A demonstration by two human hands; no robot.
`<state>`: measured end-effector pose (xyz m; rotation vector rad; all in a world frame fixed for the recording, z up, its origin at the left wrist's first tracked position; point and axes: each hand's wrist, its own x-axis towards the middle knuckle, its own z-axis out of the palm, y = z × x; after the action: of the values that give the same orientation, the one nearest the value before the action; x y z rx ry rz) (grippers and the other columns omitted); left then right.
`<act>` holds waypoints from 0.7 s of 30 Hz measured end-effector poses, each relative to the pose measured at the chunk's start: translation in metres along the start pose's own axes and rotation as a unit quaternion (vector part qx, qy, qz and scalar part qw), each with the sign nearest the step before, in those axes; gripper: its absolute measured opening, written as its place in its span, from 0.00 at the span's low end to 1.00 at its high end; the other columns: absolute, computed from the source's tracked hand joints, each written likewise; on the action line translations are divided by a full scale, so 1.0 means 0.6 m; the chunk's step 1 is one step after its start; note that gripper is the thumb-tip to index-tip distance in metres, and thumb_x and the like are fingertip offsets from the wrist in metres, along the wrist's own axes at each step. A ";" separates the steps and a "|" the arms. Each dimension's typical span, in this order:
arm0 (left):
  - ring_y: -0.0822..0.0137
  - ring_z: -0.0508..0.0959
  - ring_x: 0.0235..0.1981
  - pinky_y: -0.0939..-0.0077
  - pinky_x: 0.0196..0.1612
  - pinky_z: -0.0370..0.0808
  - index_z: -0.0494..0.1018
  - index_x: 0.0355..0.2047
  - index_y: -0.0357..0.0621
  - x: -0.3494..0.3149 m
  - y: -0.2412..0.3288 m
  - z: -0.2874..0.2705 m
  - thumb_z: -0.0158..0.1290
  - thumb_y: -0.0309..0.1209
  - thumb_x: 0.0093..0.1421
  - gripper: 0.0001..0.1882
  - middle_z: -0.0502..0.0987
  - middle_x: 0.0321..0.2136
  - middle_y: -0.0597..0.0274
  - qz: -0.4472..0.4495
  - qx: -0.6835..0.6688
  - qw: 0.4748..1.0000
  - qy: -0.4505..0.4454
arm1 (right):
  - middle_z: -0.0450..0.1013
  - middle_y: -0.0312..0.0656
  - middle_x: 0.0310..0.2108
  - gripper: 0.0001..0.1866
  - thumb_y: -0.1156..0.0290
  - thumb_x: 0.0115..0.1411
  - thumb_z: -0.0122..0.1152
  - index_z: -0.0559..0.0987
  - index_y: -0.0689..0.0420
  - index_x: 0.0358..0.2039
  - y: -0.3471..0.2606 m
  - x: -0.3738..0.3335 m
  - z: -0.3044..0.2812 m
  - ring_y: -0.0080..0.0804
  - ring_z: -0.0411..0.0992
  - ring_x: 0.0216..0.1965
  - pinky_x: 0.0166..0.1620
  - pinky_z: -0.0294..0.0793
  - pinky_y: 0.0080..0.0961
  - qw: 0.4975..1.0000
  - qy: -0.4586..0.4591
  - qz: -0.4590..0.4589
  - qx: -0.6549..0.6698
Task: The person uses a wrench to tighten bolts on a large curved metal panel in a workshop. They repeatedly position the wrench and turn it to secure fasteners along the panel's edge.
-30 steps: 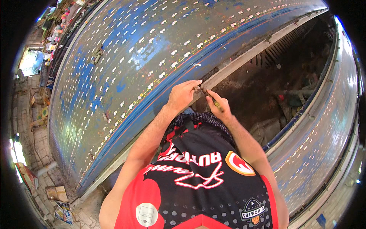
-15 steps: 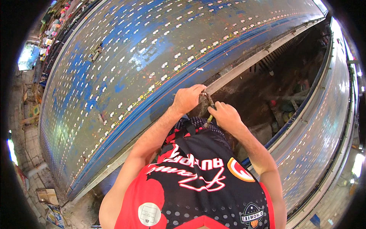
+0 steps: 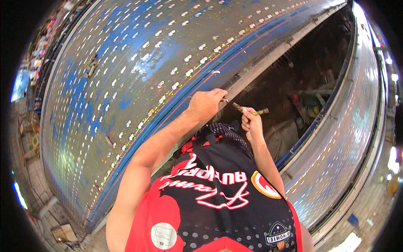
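Observation:
My left hand [image 3: 205, 104] is closed at the near edge of a long printing table, its fingers curled over the rail. By its fingertips shows a small shiny metal piece [image 3: 225, 101], mostly hidden by the hand. Just right of it, over the dark gap, my right hand [image 3: 251, 122] is closed around a short, worn stick-like tool [image 3: 261, 112], brownish and yellow. The tool lies roughly level, one end pointing toward the left hand but apart from it. Its exact kind is unclear.
The long table [image 3: 138, 98] bears rows of small white printed motifs and blue stains. A metal rail [image 3: 260, 74] runs along its edge. Right of the dark gap [image 3: 310, 80] stands a second printed table [image 3: 336, 147]. A cardboard piece [image 3: 65, 233] lies on the floor at lower left.
My right hand has moved a little right and away from the left hand, swinging the tool from steep to nearly level. My left hand stays at the rail. The whole view has shifted slightly.

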<state>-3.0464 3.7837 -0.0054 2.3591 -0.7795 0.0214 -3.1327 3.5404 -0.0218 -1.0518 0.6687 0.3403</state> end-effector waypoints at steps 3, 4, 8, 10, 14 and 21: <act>0.53 0.87 0.39 0.58 0.39 0.85 0.79 0.54 0.50 -0.001 -0.003 -0.002 0.57 0.23 0.60 0.21 0.85 0.50 0.62 0.001 -0.004 1.000 -0.014 | 0.64 0.27 0.21 0.06 0.68 0.73 0.62 0.80 0.56 0.45 0.007 0.005 0.019 0.12 0.55 0.16 0.18 0.50 0.15 0.999 -0.004 0.025 0.038; 0.53 0.87 0.40 0.58 0.39 0.86 0.79 0.55 0.50 0.000 -0.004 -0.003 0.57 0.22 0.60 0.22 0.85 0.50 0.62 -0.002 0.001 1.000 -0.020 | 0.64 0.27 0.21 0.06 0.68 0.73 0.62 0.80 0.56 0.45 0.009 0.008 0.022 0.12 0.55 0.16 0.18 0.50 0.15 0.999 -0.004 0.023 0.036; 0.52 0.87 0.40 0.58 0.39 0.85 0.79 0.55 0.50 -0.002 0.002 -0.001 0.58 0.22 0.60 0.22 0.84 0.49 0.62 -0.011 0.006 1.000 -0.022 | 0.63 0.27 0.21 0.04 0.68 0.73 0.62 0.79 0.54 0.44 0.022 0.017 0.027 0.13 0.54 0.16 0.18 0.51 0.16 0.997 -0.004 0.040 0.070; 0.52 0.87 0.39 0.58 0.39 0.85 0.78 0.55 0.50 -0.003 0.007 0.004 0.58 0.22 0.60 0.21 0.84 0.48 0.62 -0.010 0.005 1.000 -0.004 | 0.63 0.26 0.20 0.04 0.68 0.73 0.62 0.79 0.52 0.43 0.029 0.022 0.018 0.14 0.54 0.16 0.18 0.51 0.17 0.989 -0.024 0.068 0.129; 0.52 0.86 0.38 0.59 0.38 0.85 0.78 0.53 0.50 -0.002 0.017 0.005 0.58 0.23 0.61 0.20 0.83 0.46 0.62 -0.029 0.018 0.999 -0.008 | 0.62 0.26 0.20 0.03 0.66 0.73 0.61 0.78 0.49 0.41 0.034 0.034 0.009 0.15 0.54 0.16 0.17 0.52 0.18 0.975 -0.066 0.109 0.185; 0.53 0.86 0.37 0.58 0.36 0.84 0.78 0.53 0.51 -0.008 0.018 0.007 0.59 0.24 0.61 0.18 0.83 0.45 0.63 -0.020 0.057 0.998 0.007 | 0.59 0.25 0.19 0.04 0.65 0.76 0.60 0.79 0.49 0.44 0.003 0.033 0.017 0.14 0.51 0.15 0.18 0.49 0.17 0.985 -0.092 0.104 0.105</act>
<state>-3.0568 3.7770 -0.0032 2.4793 -0.7417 0.0681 -3.1154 3.5490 -0.0329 -0.7399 0.6347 0.5303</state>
